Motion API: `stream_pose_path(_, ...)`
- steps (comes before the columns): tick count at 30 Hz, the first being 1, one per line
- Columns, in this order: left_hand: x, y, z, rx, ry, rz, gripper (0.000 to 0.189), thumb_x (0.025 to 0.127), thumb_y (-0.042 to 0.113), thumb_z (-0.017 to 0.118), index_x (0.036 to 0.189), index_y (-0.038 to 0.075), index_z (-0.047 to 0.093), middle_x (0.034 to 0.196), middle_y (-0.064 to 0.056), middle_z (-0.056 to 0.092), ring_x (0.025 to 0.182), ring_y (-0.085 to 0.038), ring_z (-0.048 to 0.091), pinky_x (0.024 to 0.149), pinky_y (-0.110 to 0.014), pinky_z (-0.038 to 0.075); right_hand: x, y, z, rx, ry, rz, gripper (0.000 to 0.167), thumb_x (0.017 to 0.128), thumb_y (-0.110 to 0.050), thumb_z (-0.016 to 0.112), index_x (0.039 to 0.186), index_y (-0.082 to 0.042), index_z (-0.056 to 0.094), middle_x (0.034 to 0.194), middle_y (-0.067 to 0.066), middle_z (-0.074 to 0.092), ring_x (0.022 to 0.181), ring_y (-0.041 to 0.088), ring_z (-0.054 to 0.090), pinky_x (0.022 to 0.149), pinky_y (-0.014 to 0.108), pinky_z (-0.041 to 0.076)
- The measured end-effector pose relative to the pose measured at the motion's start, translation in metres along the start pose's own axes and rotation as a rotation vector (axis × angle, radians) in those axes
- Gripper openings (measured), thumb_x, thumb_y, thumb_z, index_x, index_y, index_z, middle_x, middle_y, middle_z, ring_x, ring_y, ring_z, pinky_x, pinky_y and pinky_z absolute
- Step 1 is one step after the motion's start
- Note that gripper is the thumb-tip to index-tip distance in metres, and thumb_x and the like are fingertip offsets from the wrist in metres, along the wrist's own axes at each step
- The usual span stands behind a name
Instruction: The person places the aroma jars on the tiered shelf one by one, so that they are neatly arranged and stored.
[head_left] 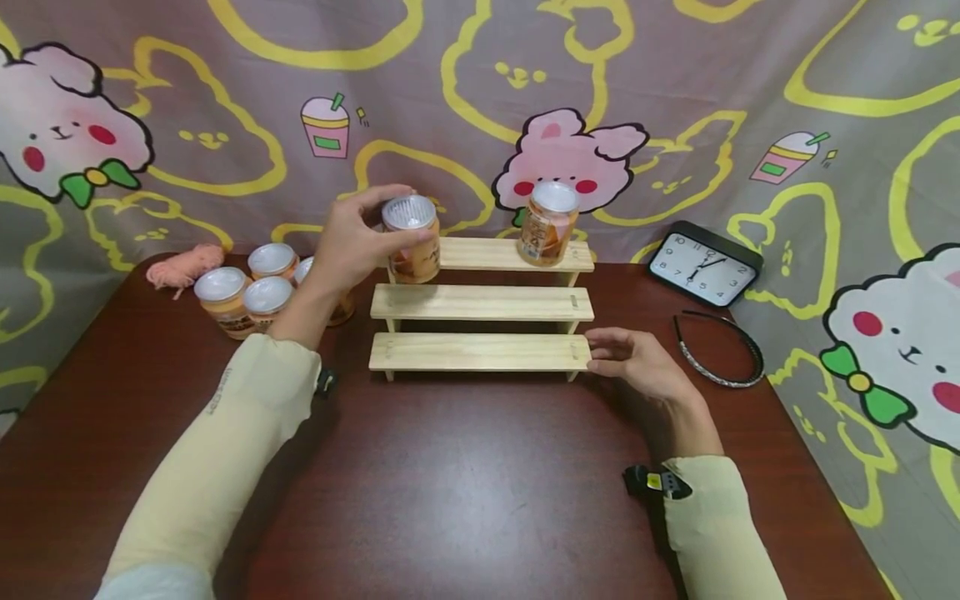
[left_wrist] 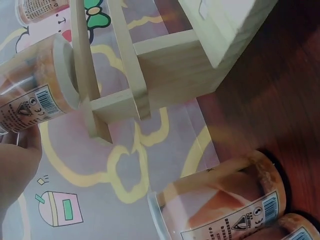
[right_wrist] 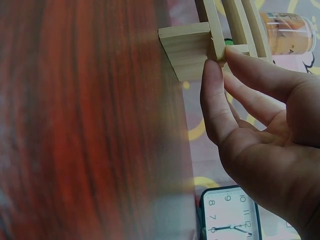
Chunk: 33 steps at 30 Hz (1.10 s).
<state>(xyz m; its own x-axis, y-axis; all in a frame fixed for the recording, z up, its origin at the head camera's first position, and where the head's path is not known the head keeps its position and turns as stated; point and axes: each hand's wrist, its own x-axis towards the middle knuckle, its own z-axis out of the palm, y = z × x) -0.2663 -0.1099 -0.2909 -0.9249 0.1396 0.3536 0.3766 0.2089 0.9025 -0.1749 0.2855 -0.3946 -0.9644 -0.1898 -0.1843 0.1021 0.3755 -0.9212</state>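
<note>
My left hand grips a clear jar with orange contents, a printed label and a pale lid. It is upright at the left end of the top step of a wooden three-step stand; whether its base bears on the plank I cannot tell. In the left wrist view the jar's base is right by that plank. A matching jar stands near the top step's right end. My right hand pinches the right end of the bottom step between thumb and finger.
Several matching jars cluster on the brown table at left, partly behind my left forearm. Pink yarn lies behind them. At right are a black-framed clock and a headband. A patterned curtain hangs behind.
</note>
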Motion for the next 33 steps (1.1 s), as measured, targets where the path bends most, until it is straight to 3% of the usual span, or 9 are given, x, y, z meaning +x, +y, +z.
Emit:
stream_pose_path(8,0.008,-0.005,0.006,-0.056,-0.024,-0.012,0.06,0.08,0.011,0.087,0.133,0.001,0.061,0.12,-0.012,0.063,0.106,-0.019,0.06,0.085,-0.025,0.051,0.0,-0.001,0.0,-0.023,0.014,0.001,0.052,0.091,0.001,0.073,0.138,0.01,0.053,0.127,0.029,0.061,0.106,0.018,0.063,0.082,0.022,0.055)
stream_pose_path(14,0.011,-0.009,0.008,-0.038,-0.032,-0.006,0.067,0.08,0.015,0.087,0.138,0.0,0.056,0.123,-0.011,0.061,0.108,-0.019,0.059,0.089,-0.027,0.049,0.0,0.0,0.001,-0.033,0.021,0.003,0.052,0.091,0.0,0.074,0.138,0.01,0.054,0.125,0.028,0.063,0.106,0.018,0.064,0.082,0.022,0.055)
stream_pose_path(25,0.018,-0.014,0.017,-0.046,-0.014,-0.018,0.068,0.08,0.016,0.087,0.139,0.0,0.056,0.122,-0.013,0.061,0.108,-0.02,0.058,0.089,-0.028,0.049,-0.002,0.002,0.001,-0.046,0.013,0.005,0.051,0.092,-0.001,0.073,0.138,0.008,0.053,0.129,0.027,0.061,0.112,0.027,0.062,0.082,0.022,0.054)
stream_pose_path(33,0.024,-0.016,0.019,-0.061,-0.001,-0.032,0.07,0.079,0.018,0.088,0.14,0.003,0.055,0.123,-0.013,0.062,0.108,-0.021,0.059,0.09,-0.029,0.05,-0.002,0.0,0.001,-0.036,0.01,0.001,0.051,0.092,0.0,0.073,0.139,0.009,0.053,0.13,0.028,0.06,0.111,0.024,0.061,0.083,0.022,0.054)
